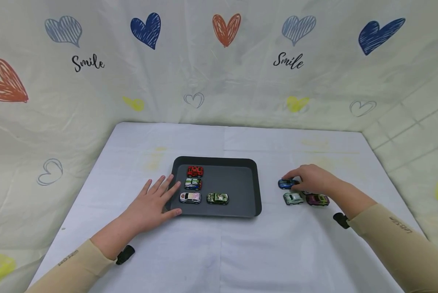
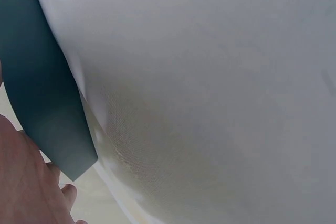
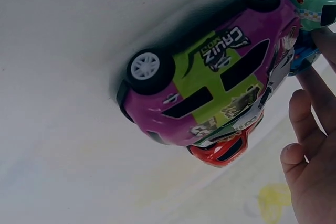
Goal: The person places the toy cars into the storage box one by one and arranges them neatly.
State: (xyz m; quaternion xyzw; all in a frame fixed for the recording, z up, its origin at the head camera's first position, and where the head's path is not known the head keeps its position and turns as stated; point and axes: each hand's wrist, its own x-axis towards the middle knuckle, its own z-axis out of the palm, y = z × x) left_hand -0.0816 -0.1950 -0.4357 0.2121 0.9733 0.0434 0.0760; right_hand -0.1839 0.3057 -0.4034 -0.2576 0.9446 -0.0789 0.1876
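Note:
My left hand (image 1: 147, 208) lies with spread, straight fingers on the left rim of the dark grey tray (image 1: 239, 183). To the tray's right, my right hand (image 1: 317, 179) pinches a blue toy car (image 1: 285, 184) between thumb and fingers. Just nearer to me sit a mint-green toy car (image 1: 293, 198) and a purple-and-green one (image 1: 317, 200). The right wrist view shows a red toy car (image 3: 223, 151) and part of a white one behind the purple car (image 3: 157, 100); in the head view the hand mostly hides these.
Inside the tray's left half stand a red toy car (image 1: 195, 171), a white, green and blue one (image 1: 193, 184), a white-and-pink one (image 1: 190, 198) and a camouflage-green one (image 1: 217, 198). A white cloth (image 1: 204, 260) covers the table, and a heart-printed curtain (image 1: 189, 77) hangs behind.

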